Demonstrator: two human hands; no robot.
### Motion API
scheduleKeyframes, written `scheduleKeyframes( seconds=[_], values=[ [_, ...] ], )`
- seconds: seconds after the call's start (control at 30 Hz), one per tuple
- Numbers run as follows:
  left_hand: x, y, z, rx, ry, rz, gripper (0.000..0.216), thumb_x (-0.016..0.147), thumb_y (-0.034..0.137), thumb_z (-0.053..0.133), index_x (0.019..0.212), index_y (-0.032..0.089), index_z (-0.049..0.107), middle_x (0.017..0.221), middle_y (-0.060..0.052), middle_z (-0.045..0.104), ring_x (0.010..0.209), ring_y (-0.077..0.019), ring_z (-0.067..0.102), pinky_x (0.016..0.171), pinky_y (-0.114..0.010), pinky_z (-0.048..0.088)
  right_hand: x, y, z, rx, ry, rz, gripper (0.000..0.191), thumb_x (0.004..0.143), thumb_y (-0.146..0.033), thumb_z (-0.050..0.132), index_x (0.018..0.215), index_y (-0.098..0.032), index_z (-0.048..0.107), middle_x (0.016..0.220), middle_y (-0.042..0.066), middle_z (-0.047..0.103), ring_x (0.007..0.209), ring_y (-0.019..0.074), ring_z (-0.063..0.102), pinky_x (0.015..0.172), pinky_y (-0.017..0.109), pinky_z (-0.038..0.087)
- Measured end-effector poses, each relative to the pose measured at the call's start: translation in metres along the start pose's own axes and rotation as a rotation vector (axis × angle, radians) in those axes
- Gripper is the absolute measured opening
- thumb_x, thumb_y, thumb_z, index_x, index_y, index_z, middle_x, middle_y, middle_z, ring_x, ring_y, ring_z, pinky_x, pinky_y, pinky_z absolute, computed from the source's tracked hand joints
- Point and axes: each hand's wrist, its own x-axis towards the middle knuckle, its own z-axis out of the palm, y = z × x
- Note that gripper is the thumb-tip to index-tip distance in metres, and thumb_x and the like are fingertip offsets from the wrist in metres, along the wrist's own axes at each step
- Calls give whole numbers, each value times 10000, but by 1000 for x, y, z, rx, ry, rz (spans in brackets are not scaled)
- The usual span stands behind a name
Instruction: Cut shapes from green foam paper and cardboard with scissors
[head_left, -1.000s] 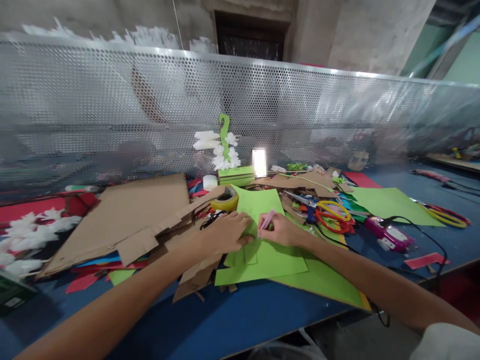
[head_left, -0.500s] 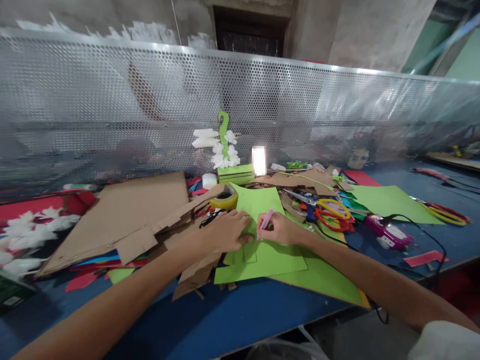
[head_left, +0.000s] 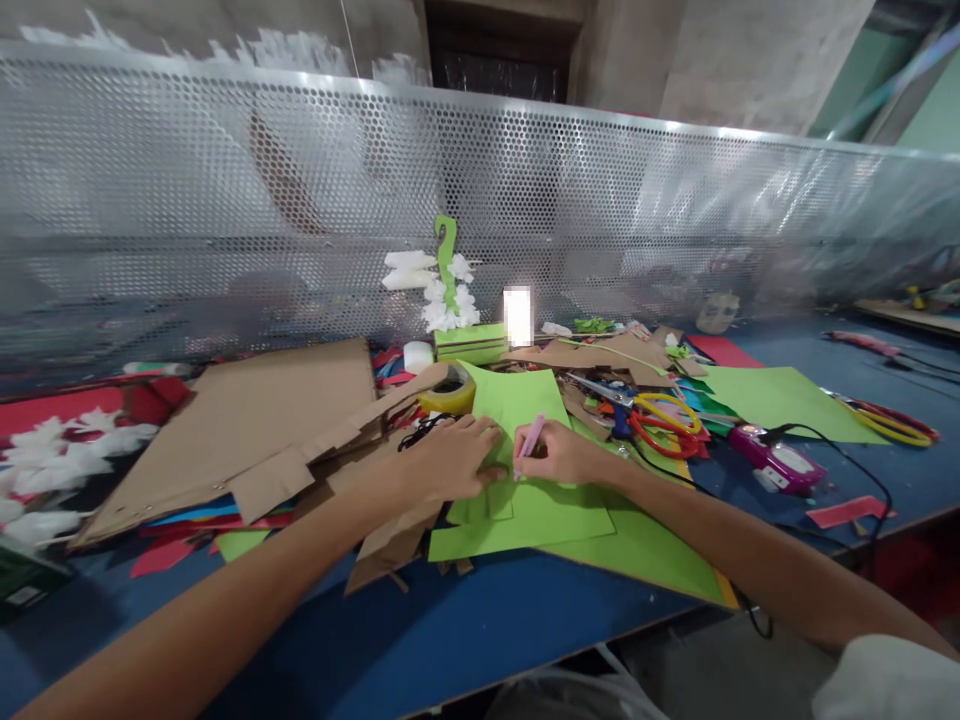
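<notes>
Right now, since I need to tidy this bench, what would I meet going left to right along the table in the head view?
white paper flowers → cardboard sheet → left hand → pen → right hand → red scissors → pink corded tool → yellow scissors

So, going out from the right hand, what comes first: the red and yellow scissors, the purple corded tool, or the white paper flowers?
1. The red and yellow scissors, just right of the right hand.
2. The purple corded tool, farther right.
3. The white paper flowers, at the far left edge.
</notes>
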Motion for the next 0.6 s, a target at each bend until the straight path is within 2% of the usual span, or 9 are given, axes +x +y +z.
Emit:
scheduleKeyframes(
  seconds=[0.07,0.2,0.27,0.33,0.47,0.6],
  values=[
    [0,1,-2,-7,3,7,410,1009,446,582,1302,163,631,1308,-194,657,1189,-383,640,1013,-527,504,0,1,0,-7,45,-7,68,827,-230,680,807,-167,669,740,1,670,675,145,572,633,247,420],
    [-2,2,-6,-23,-21,17,397,1002,435,589,1276,152,638,1267,-215,665,1140,-392,646,957,-526,514,0,0,-1,10,-16,-4,73,831,-238,680,813,-168,681,745,7,692,654,146,574,617,252,424],
    [-2,2,-6,-30,-14,30,407,1001,446,592,1287,160,634,1260,-210,668,1126,-385,649,950,-515,513,0,0,-1,6,-3,0,72,831,-233,680,814,-163,685,759,14,707,665,148,585,626,252,432],
    [-2,0,-5,-36,-9,43,429,1002,475,592,1296,166,631,1259,-198,667,1129,-376,650,954,-500,510,0,0,-1,0,29,1,66,827,-222,679,816,-158,686,766,21,715,676,150,595,636,251,439],
    [-2,-5,0,-39,-1,48,473,1010,538,568,1297,167,626,1274,-192,657,1152,-367,642,954,-478,508,-1,0,-2,-3,-21,0,80,835,-232,677,823,-158,704,749,18,711,629,135,567,597,249,414],
    [-2,-6,1,-50,-13,60,497,1013,545,562,1342,175,606,1279,-192,655,1182,-362,627,974,-471,501,-1,0,-2,-3,2,2,93,844,-248,678,818,-161,699,742,12,701,628,130,559,591,243,404]
  ],
)
